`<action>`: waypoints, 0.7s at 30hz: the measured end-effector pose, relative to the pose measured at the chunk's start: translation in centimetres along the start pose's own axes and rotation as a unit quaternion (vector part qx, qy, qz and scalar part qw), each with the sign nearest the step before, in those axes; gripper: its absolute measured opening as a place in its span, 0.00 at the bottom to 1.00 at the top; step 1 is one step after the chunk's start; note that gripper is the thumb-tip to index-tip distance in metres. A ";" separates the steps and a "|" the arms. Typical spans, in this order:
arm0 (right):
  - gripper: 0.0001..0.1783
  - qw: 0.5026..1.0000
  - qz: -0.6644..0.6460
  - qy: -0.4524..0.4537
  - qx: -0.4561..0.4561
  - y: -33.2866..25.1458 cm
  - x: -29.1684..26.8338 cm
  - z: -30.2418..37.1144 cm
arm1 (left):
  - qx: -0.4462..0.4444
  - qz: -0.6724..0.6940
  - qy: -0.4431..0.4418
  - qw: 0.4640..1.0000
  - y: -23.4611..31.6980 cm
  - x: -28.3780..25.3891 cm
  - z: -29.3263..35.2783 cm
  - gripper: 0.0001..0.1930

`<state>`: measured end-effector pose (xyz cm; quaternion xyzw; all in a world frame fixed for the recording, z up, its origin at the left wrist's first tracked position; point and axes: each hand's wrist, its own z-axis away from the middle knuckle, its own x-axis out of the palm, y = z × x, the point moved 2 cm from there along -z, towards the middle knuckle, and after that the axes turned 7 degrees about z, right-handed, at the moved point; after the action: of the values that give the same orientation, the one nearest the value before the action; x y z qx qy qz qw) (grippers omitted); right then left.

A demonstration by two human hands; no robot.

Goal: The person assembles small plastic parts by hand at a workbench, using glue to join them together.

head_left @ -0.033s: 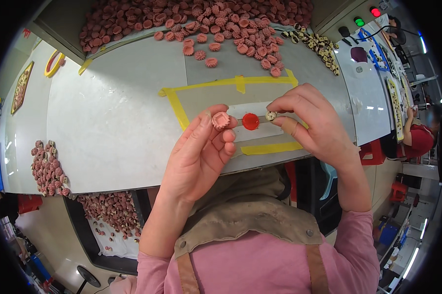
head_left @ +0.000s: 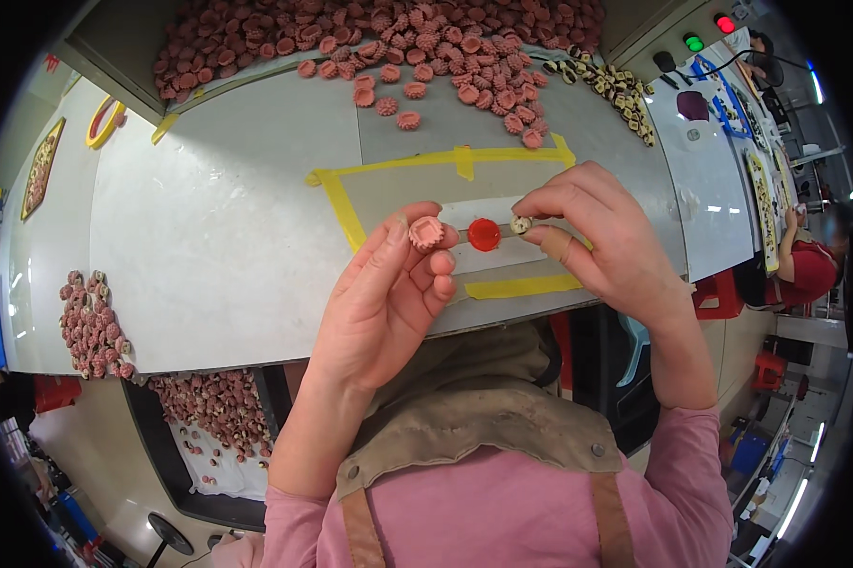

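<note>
As the head view shows, the left hand point(head_left: 374, 298) pinches a pink ridged cup point(head_left: 426, 233) left of the red disc point(head_left: 484, 235); the right hand point(head_left: 623, 241) pinches a small cream-and-dark piece point(head_left: 521, 225) right of it. Both look light and probably stiff; the cup's ribbed sides should give the surest hold.

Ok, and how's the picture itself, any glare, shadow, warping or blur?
Head view: small glints on the grey worktop; head view: soft shadow below the upper-left grey housing; head view: fisheye bowing of the worktop's edges; head view: pink ridged cup in the left hand fairly sharp, co-worker at far right less distinct.
</note>
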<state>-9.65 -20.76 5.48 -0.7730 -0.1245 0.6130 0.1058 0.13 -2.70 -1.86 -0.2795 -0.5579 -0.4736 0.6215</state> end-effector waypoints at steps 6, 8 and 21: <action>0.11 0.999 0.022 0.010 -0.022 -0.7 0.5 -0.2 | -0.008 0.024 -0.022 0.999 0.1 -0.3 0.4 0.14; 0.11 0.999 0.026 0.011 -0.027 -0.8 0.5 -0.2 | -0.009 0.024 -0.022 0.999 0.2 -0.2 0.5 0.14; 0.11 0.999 0.033 0.004 -0.031 -1.1 0.5 -0.7 | -0.036 0.089 -0.043 0.994 0.1 -0.4 0.5 0.12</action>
<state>-8.94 -19.54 5.52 -0.7823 -0.1172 0.6087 0.0619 0.02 -2.14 -2.18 -0.3704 -0.5397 -0.4241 0.6258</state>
